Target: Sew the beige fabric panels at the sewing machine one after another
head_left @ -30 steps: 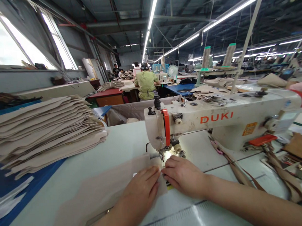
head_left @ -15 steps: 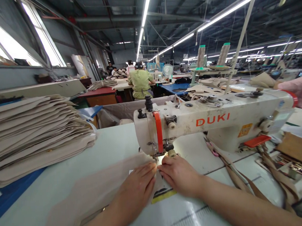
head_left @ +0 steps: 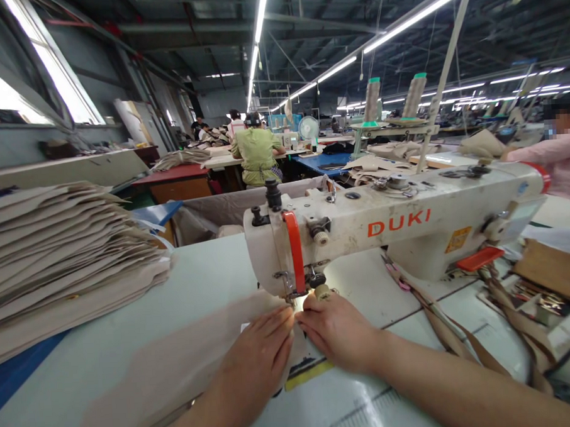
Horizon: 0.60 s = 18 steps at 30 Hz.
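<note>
A beige fabric piece [head_left: 178, 363] lies flat on the white table, its far end under the needle of a white DUKI sewing machine [head_left: 389, 224]. My left hand [head_left: 260, 359] rests flat on the fabric, fingers stretched toward the needle. My right hand [head_left: 337, 331] presses down just right of it, fingers together at the presser foot [head_left: 300, 294]. The fingertips of both hands almost touch. A yellow and black guide strip [head_left: 308, 371] shows under the fabric edge.
A tall stack of beige cut pieces [head_left: 64, 248] sits at the left on a blue surface. Brown straps [head_left: 461, 344] and clutter lie at the right. Another person in green [head_left: 256, 155] sits ahead, and a person in pink [head_left: 559, 157] is at the far right.
Both hands have slid forward with the fabric until they are right at the presser foot. The camera has shifted slightly right, so the machine and the stack appear further left.
</note>
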Each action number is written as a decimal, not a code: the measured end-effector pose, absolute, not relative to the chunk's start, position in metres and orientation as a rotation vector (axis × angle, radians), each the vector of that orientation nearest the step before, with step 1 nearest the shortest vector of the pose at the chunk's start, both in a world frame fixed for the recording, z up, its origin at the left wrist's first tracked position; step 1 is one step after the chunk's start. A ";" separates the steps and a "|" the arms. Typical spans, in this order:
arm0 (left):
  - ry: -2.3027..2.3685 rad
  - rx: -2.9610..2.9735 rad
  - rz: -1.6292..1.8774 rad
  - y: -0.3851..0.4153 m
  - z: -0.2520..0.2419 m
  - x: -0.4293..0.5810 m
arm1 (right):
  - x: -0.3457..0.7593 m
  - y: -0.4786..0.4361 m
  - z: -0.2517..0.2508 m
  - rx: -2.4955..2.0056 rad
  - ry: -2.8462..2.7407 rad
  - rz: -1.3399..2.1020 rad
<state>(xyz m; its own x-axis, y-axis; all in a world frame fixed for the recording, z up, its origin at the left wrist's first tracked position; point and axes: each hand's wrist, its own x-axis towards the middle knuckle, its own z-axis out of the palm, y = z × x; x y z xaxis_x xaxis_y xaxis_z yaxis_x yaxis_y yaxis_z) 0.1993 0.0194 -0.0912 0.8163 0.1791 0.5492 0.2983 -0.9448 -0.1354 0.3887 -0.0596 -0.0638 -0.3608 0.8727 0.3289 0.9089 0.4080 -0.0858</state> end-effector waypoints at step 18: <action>-0.414 -2.882 -0.819 0.025 -0.089 0.201 | 0.388 -0.063 -0.065 -1.550 -2.376 -0.173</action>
